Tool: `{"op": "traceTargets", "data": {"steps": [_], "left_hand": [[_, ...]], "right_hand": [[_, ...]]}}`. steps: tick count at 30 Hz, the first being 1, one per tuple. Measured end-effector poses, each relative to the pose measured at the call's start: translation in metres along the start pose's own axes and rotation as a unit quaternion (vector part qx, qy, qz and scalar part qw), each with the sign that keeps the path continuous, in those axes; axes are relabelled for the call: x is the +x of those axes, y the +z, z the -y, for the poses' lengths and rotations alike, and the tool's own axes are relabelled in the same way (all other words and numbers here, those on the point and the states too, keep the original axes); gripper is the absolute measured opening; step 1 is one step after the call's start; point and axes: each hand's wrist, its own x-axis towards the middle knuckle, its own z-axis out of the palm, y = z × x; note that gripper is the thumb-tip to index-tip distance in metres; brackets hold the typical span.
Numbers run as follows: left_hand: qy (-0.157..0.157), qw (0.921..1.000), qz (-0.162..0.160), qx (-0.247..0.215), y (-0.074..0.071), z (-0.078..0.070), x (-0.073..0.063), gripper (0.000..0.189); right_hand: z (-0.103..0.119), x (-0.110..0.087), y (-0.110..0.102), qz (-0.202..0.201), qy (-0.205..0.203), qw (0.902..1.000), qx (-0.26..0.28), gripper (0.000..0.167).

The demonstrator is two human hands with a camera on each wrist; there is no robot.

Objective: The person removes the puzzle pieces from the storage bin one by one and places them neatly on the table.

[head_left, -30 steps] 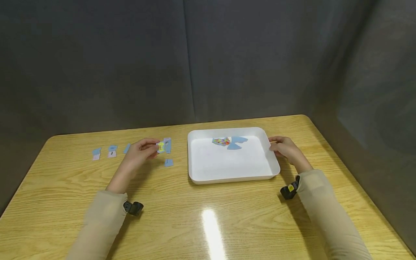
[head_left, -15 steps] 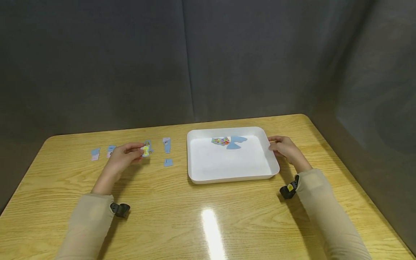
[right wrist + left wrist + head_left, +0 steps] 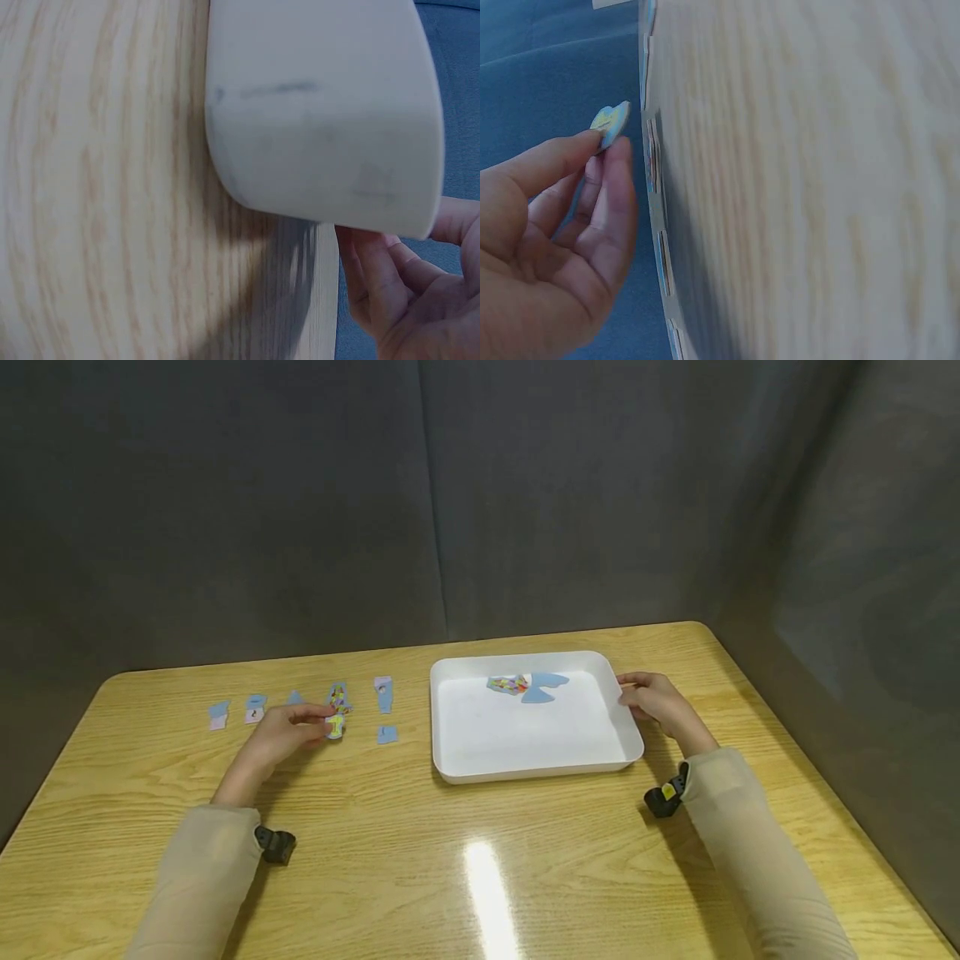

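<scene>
My left hand (image 3: 273,739) pinches a small flat puzzle piece (image 3: 335,727), yellow on light blue, between thumb and fingertips. In the left wrist view this piece (image 3: 611,124) stands tilted at the fingertips, off to the side of a row of pieces seen edge-on. In the head view it is just in front of a multicoloured puzzle piece (image 3: 340,697) on the table. My right hand (image 3: 660,706) grips the right wall of a white tray (image 3: 536,772); the right wrist view has the thumb by the rim and the fingers against the outer wall (image 3: 322,150).
Inside the tray, toward its back, lie a multicoloured piece (image 3: 508,685) and blue tail-shaped pieces (image 3: 546,683). Blue and pink pieces (image 3: 218,716) lie at the table's left. Between left hand and tray are a long piece (image 3: 384,695) and a small blue one (image 3: 387,734).
My left hand has carried the yellow piece leftward from beside the long blue piece, then slightly toward me, to the near side of the multicoloured piece. The right hand has kept its grip on the tray.
</scene>
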Motion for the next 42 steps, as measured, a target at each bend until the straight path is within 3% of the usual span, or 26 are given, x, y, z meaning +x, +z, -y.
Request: {"op": "traceTargets", "data": {"steps": [21, 36, 42], "left_hand": [[-0.016, 0.9953, -0.002, 0.096, 0.0013, 0.0047, 0.0050, 0.038], [-0.017, 0.9980, -0.014, 0.059, 0.0021, 0.0084, 0.0041, 0.041], [-0.015, 0.9980, -0.019, 0.059, 0.0052, -0.0013, 0.0039, 0.043]], "right_hand": [[0.0021, 0.0015, 0.0000, -0.006, 0.012, 0.9999, 0.001, 0.053], [0.0000, 0.0012, 0.0006, -0.004, 0.004, 1.0000, 0.000, 0.053], [0.0003, 0.0007, 0.0004, -0.002, 0.011, 0.9999, 0.009, 0.053]]}}
